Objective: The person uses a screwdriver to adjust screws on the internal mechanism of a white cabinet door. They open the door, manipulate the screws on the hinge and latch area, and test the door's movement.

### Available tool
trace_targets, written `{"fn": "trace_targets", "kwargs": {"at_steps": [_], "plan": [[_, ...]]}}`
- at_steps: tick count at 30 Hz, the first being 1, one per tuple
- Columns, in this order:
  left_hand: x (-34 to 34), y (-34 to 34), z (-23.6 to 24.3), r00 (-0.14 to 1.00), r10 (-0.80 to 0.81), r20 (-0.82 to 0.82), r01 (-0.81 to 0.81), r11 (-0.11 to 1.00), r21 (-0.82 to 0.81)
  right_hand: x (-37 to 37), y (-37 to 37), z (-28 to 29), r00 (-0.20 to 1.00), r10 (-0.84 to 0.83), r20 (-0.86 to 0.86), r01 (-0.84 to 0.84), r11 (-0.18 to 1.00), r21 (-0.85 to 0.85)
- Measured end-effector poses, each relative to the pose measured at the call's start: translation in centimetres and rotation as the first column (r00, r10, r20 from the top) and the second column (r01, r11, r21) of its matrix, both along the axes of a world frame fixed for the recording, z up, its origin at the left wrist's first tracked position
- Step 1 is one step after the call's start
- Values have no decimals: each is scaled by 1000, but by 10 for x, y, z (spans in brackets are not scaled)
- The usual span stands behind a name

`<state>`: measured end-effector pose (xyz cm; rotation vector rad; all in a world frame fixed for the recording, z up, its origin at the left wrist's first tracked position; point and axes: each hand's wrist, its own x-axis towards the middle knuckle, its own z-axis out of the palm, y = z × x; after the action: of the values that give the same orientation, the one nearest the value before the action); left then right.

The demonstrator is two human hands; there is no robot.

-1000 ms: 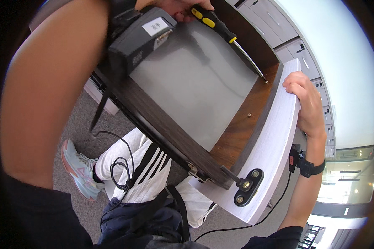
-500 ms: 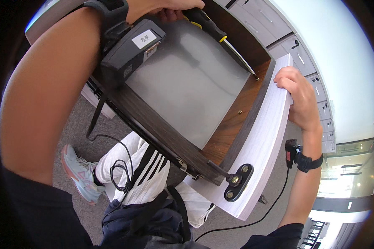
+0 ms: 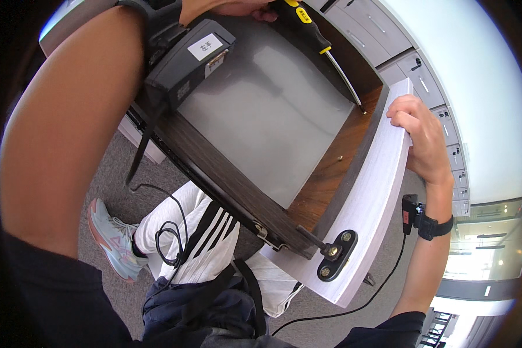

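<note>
At the top, my left hand (image 3: 255, 13), partly cut off, has its fingers closed at the black-and-yellow screwdriver handle (image 3: 304, 26). The shaft runs down to a small screw (image 3: 363, 112) in the wooden strip inside a dark drawer (image 3: 188, 151) with a translucent grey bottom panel (image 3: 255, 145). My right hand (image 3: 420, 136) grips the edge of the pale wood-grain front board (image 3: 377, 191). A black fitting (image 3: 336, 255) with brass-coloured screws and a stubby rod sits on that board. A second small screw (image 3: 340, 158) shows in the strip. A dark device (image 3: 185, 61) on my left wrist overhangs the drawer.
Grey cabinets (image 3: 368, 29) with locks and handles line the upper right. Black cables (image 3: 174, 232) hang over my legs and down to the right wrist device (image 3: 413, 214). My shoe (image 3: 113, 243) stands on grey carpet (image 3: 110, 174) at lower left. A glass partition (image 3: 487, 243) is at far right.
The screwdriver handle has turned, showing a different side of its yellow grip, and my left hand has shifted with it. My right hand stays on the board.
</note>
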<state>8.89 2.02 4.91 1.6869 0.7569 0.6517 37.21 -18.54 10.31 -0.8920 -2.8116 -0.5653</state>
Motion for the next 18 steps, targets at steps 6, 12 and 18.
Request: {"fn": "trace_targets", "kwargs": {"at_steps": [6, 12, 18], "plan": [[10, -10, 23, 999, -28, -45, 37, 974, 223, 4, 0, 4, 998, -53, -28, 52, 999, -6], [27, -47, 63, 965, 253, 66, -260, 892, 370, -9, -11, 6, 986, -142, -84, 143, 990, 8], [14, -126, 148, 953, 280, 121, -220, 357, 908, -4, -67, 32, 904, -369, -218, 378, 926, 1]]}}
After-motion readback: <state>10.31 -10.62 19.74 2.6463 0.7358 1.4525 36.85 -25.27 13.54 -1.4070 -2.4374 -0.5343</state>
